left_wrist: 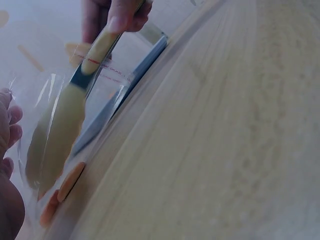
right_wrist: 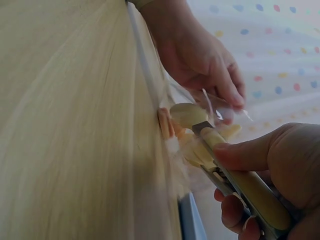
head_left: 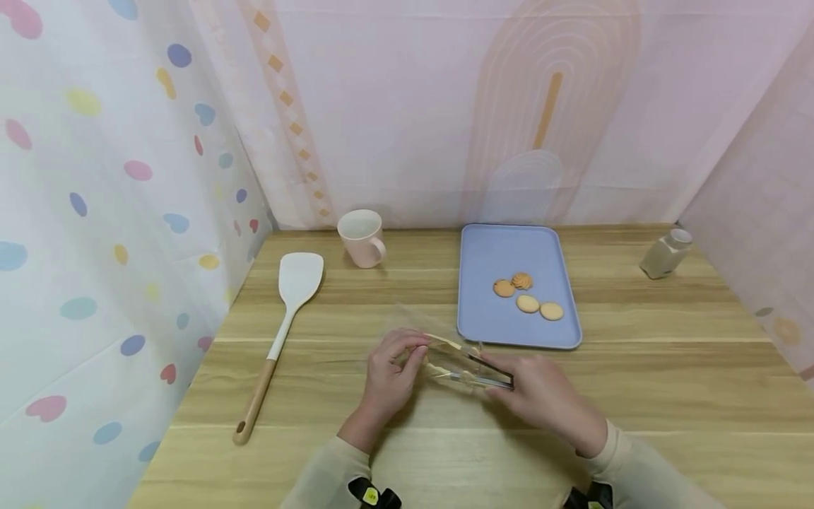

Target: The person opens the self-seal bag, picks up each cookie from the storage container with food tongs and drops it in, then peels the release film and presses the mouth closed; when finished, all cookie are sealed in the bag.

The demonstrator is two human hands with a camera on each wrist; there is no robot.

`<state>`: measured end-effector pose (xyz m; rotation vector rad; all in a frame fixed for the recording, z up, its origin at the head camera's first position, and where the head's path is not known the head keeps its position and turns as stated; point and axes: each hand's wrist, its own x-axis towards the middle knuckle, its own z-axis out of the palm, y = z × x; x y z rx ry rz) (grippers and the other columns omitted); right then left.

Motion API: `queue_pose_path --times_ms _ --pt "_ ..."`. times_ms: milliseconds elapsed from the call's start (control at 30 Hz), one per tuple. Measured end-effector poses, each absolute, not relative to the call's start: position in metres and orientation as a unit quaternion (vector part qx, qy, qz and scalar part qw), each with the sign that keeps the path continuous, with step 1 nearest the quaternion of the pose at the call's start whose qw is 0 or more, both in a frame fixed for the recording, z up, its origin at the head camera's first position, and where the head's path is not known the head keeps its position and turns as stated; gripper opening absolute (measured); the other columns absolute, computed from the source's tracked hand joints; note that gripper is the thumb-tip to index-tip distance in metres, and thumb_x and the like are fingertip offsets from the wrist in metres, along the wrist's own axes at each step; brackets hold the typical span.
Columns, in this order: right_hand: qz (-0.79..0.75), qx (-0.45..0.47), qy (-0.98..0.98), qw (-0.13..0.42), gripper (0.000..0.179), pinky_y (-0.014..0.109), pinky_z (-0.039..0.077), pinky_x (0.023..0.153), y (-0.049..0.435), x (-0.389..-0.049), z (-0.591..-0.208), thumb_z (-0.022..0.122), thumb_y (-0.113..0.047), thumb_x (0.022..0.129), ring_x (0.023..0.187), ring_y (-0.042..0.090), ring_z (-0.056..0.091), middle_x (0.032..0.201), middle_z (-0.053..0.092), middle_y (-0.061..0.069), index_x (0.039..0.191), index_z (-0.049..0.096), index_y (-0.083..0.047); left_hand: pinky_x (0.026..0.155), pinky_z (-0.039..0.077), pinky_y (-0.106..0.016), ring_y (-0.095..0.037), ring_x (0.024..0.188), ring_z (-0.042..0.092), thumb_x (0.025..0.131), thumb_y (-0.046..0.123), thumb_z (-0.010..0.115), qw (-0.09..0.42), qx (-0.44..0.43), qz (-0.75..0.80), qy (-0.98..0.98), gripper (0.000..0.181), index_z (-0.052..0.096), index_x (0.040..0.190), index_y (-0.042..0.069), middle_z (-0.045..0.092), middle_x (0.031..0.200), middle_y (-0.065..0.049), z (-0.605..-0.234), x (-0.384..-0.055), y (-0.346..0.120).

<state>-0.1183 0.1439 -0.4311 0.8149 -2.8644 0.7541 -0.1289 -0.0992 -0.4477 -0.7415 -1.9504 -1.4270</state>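
Observation:
My right hand (head_left: 550, 396) grips metal tongs (head_left: 485, 380) with pale yellow heads and grip pads. Their two arms stand apart, pointing left toward my left hand (head_left: 389, 369). A clear plastic bag (left_wrist: 45, 100) with faint red print surrounds the tongs' front part. The left fingers and thumb pinch its film beside the tongs' heads. Low by the heads, small orange-brown round pieces (left_wrist: 71, 181), which look like cookies, show through the film; whether they lie inside the bag I cannot tell. Behind the hands, several cookies (head_left: 528, 304) lie on a blue tray (head_left: 509, 247).
A white spatula (head_left: 300, 277) with a wooden handle lies at the left of the wooden table (head_left: 305, 424). At the back stands a pink mug (head_left: 361, 240). A small capped jar (head_left: 665, 254) is at the far right. Patterned curtains (head_left: 394, 106) enclose the table.

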Motion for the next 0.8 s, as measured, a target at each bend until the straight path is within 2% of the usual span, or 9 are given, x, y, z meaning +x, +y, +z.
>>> queue_pose_path --times_ms 100,167,400,533,633,800 --pt "0.244 0.28 -0.927 0.055 0.054 0.026 0.045 0.058 0.136 -0.121 -0.434 0.082 -0.027 0.075 0.061 0.004 0.05 0.104 0.072 0.002 0.124 0.066 -0.013 0.084 0.05 -0.03 -0.035 0.086 0.062 0.077 -0.022 0.064 0.303 -0.284 -0.539 -0.733 0.017 0.067 0.087 -0.008 0.066 0.089 -0.021 -0.448 -0.129 -0.099" --pt "0.244 0.286 -0.925 0.06 0.054 0.028 0.049 0.062 0.132 -0.122 -0.435 0.083 -0.028 0.075 0.067 0.006 0.056 0.108 0.071 0.002 0.124 0.066 -0.013 0.084 0.05 -0.03 -0.035 0.087 0.062 0.078 -0.021 0.064 0.302 -0.286 -0.54 -0.732 0.016 0.066 0.087 -0.008 0.066 0.09 -0.022 -0.447 -0.129 -0.099" --pt "0.243 0.286 -0.925 0.057 0.054 0.033 0.052 0.065 0.129 -0.122 -0.435 0.083 -0.027 0.074 0.075 0.01 0.062 0.109 0.071 0.004 0.123 0.066 -0.012 0.086 0.05 -0.03 -0.035 0.087 0.063 0.079 -0.019 0.064 0.302 -0.283 -0.531 -0.739 0.015 0.067 0.087 -0.008 0.067 0.09 -0.022 -0.448 -0.128 -0.099" --pt "0.248 0.28 -0.926 0.046 0.056 0.029 0.049 0.061 0.137 -0.118 -0.431 0.083 -0.026 0.074 0.072 0.01 0.059 0.109 0.07 0.003 0.126 0.065 -0.013 0.087 0.05 -0.029 -0.036 0.087 0.063 0.079 -0.019 0.064 0.303 -0.278 -0.53 -0.742 0.014 0.067 0.087 -0.008 0.067 0.09 -0.021 -0.449 -0.128 -0.099" --pt "0.25 0.281 -0.926 0.038 0.057 0.028 0.05 0.064 0.143 -0.115 -0.428 0.083 -0.025 0.074 0.076 0.008 0.061 0.111 0.07 0.002 0.127 0.064 -0.012 0.086 0.049 -0.028 -0.035 0.087 0.063 0.079 -0.019 0.065 0.306 -0.279 -0.525 -0.743 0.014 0.067 0.087 -0.007 0.067 0.089 -0.02 -0.451 -0.129 -0.1" --pt "0.24 0.28 -0.929 0.029 0.054 0.028 0.05 0.063 0.146 -0.113 -0.428 0.082 -0.026 0.076 0.069 0.004 0.057 0.11 0.07 0.003 0.125 0.065 -0.013 0.085 0.05 -0.028 -0.033 0.085 0.063 0.078 -0.019 0.065 0.313 -0.286 -0.518 -0.743 0.016 0.067 0.086 -0.006 0.067 0.088 -0.019 -0.451 -0.129 -0.099"
